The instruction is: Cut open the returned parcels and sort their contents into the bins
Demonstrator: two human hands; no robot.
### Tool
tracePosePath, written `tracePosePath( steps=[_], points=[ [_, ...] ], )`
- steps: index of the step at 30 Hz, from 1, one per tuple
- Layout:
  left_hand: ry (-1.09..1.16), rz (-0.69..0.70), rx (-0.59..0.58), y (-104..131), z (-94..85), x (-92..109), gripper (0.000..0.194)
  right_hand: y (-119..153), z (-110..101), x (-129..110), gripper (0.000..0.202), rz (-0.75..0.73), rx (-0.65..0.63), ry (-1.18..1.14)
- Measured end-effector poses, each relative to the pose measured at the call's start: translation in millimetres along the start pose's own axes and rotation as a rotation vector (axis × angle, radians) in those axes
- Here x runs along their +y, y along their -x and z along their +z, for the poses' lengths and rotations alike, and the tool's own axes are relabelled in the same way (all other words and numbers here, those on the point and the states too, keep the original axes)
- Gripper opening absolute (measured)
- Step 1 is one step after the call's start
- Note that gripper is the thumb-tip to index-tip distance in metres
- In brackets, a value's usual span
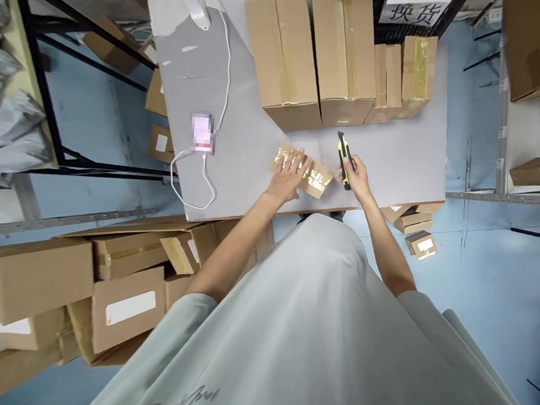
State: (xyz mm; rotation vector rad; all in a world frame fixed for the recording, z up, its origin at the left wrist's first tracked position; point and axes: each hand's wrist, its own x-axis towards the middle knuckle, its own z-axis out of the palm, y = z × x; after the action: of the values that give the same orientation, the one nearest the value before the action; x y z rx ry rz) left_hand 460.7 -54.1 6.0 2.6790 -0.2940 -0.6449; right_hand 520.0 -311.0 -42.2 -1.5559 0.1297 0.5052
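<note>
A small taped cardboard box lies near the front edge of the grey table. On its left part rests my left hand, fingers spread flat over the shiny tape. My right hand is closed around a yellow and black box cutter, just right of the box. The cutter's tip points away from me, toward the back of the table. Whether its blade is out, I cannot tell.
Several closed cardboard boxes line the back of the table. A phone-like device with white cables lies at the left. More boxes pile up on the floor at lower left, and a few sit below the table's right side.
</note>
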Motion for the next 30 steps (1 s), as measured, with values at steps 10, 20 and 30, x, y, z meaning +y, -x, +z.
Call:
tracePosePath(
  steps=[10, 20, 30],
  points=[
    [-0.038, -0.040, 0.005, -29, 19.1, -1, 0.139, 96, -15, 53, 0.073, 0.215, 0.017, -0.031],
    [-0.062, -0.108, 0.012, -19, 32.1, 4, 0.142, 70, -17, 64, 0.070, 0.158, -0.033, -0.036],
    [-0.056, -0.112, 0.072, -23, 43.4, -4, 0.143, 63, -11, 61, 0.073, 0.193, -0.040, 0.011]
  ],
)
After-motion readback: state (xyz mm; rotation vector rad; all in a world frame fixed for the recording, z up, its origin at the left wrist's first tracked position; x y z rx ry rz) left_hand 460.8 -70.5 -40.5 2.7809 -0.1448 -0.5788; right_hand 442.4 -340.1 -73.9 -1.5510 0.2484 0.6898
